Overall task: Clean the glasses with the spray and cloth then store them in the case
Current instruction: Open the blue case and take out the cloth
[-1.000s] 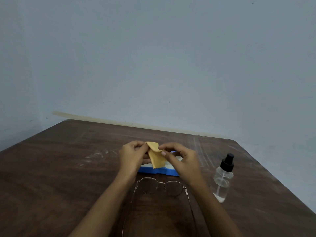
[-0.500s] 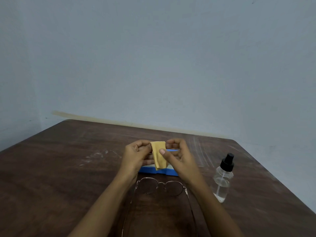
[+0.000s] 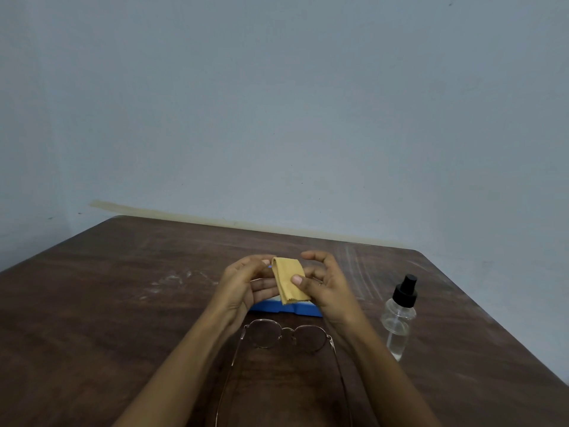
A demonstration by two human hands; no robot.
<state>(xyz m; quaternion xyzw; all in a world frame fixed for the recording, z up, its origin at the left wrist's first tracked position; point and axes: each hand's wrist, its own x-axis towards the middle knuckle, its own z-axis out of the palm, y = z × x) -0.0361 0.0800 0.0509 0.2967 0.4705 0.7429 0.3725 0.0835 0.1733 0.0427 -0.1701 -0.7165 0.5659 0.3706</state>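
A folded yellow cloth (image 3: 288, 278) is held above the table between both hands. My left hand (image 3: 243, 285) supports its left edge and underside with its fingers. My right hand (image 3: 323, 288) presses its thumb on the cloth's right side. Beneath the hands lies the blue glasses case (image 3: 286, 310), mostly hidden by them. Thin metal-framed glasses (image 3: 284, 335) rest on the table nearer to me, lenses toward the case and temples unfolded toward me. A clear spray bottle (image 3: 399, 318) with a black nozzle stands upright to the right of my right hand.
The dark wooden table (image 3: 123, 303) has pale scuff marks at its left middle and far right. Its far edge meets a grey-blue wall; the right edge runs diagonally past the bottle.
The cloth has been folded narrower and turned flatter between the hands. Both hands have shifted slightly, with the right thumb now pressing on the cloth's face. Glasses, case and bottle have not moved.
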